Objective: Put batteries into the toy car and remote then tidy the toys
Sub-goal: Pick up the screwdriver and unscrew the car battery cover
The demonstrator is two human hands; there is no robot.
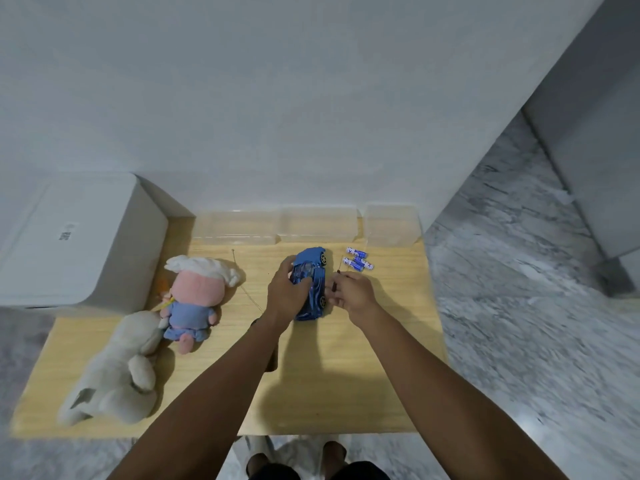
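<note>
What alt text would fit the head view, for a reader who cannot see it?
A left hand grips a blue toy car on a wooden table, while the right hand pinches a thin tool beside it. Batteries lie behind; two plush toys lie left.

One blue toy car. Batteries: looks like four, bunched together, exact count uncertain. Three clear plastic boxes along the wall. Two plush toys. One white appliance. Two hands.
</note>
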